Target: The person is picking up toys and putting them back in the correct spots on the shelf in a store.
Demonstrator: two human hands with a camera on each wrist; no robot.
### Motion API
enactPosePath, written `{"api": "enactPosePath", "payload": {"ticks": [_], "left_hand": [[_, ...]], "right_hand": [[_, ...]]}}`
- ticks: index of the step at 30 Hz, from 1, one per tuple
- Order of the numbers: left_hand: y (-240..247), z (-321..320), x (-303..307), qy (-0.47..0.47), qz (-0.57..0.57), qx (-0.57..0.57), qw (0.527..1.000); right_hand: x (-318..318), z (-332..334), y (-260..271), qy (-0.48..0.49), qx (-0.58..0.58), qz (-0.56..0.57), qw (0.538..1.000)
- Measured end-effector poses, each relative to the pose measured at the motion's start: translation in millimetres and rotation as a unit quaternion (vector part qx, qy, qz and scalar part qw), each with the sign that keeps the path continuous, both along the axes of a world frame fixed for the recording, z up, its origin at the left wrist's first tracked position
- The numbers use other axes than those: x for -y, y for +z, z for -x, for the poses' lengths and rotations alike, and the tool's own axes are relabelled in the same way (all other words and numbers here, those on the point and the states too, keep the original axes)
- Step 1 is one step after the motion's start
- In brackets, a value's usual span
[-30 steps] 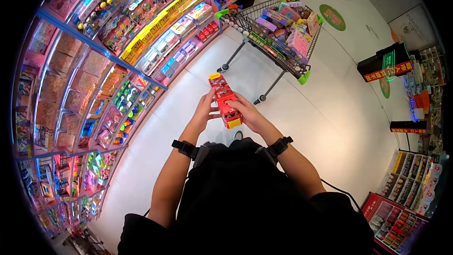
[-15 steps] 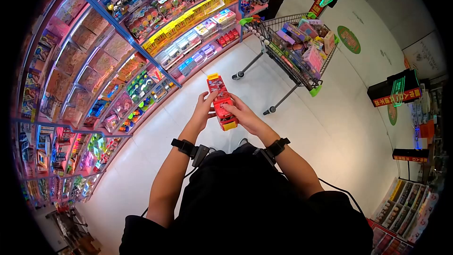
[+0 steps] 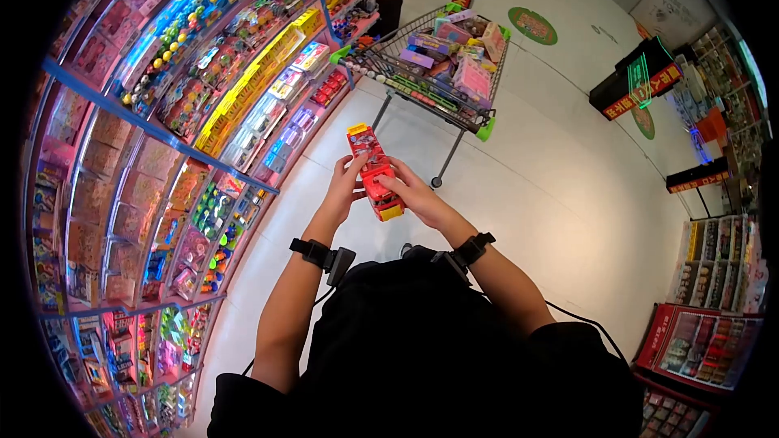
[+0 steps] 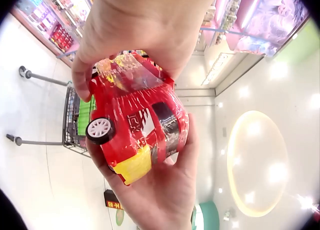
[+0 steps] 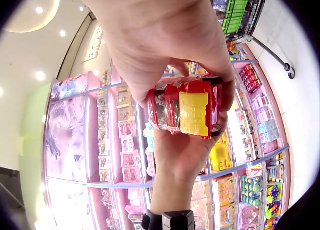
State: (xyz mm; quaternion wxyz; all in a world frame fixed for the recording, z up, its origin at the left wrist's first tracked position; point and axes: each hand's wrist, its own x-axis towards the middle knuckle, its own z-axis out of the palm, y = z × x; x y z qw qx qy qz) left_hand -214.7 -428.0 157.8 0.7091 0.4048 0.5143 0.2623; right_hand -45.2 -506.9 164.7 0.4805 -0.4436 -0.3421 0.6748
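Observation:
Both hands hold a red toy truck [image 3: 378,185] in front of the body, well above the floor. Clear plastic film wraps it, glossy and creased in the left wrist view, where a white-spoked wheel [image 4: 100,130] and a yellow front bumper [image 4: 134,166] show. My left hand [image 3: 341,188] grips the truck's left side towards the middle. On the other side, near the yellow end closest to the body, my right hand [image 3: 422,199] holds on with its thumb over the top. The right wrist view shows the truck's yellow end [image 5: 194,113] between both hands.
Ahead stands a shopping cart [image 3: 381,73] loaded with boxed goods. Tall shelves [image 3: 154,126] packed with toys run along the left side. Dark barriers with lit signs [image 3: 637,85] and a display rack [image 3: 702,349] stand at the right. Pale tiled floor [image 3: 535,219] lies between.
The head view has swung, first shifting the cart and shelves rightward, then back to the left. Both hands keep their hold on the toy truck, which sits slightly further left in view.

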Motion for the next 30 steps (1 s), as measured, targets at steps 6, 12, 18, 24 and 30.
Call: {"api": "enactPosePath", "payload": {"ticks": [6,12,18,24,30], "left_hand": [[-4,-89,0,-0.079,0.000,0.012,0.997],[-19,-129,8,-0.128,0.010,0.016,0.992],[-36,-85,7,-0.082,0.029,-0.026,0.996],[-116,2,-3,0.021,0.111,-0.100,0.988],[-303,55,-30,0.095,0.190,-0.110,0.971]], "right_hand": [[51,-65,3,-0.135,0.019,0.023,0.990],[77,-76,2,-0.165,0.131,-0.042,0.977],[55,-51,-24,-0.137,0.072,-0.019,0.988],[10,12,-125,-0.037,0.096,0.012,0.995],[-28,89,-310,-0.035,0.147,0.068,0.986]]}}
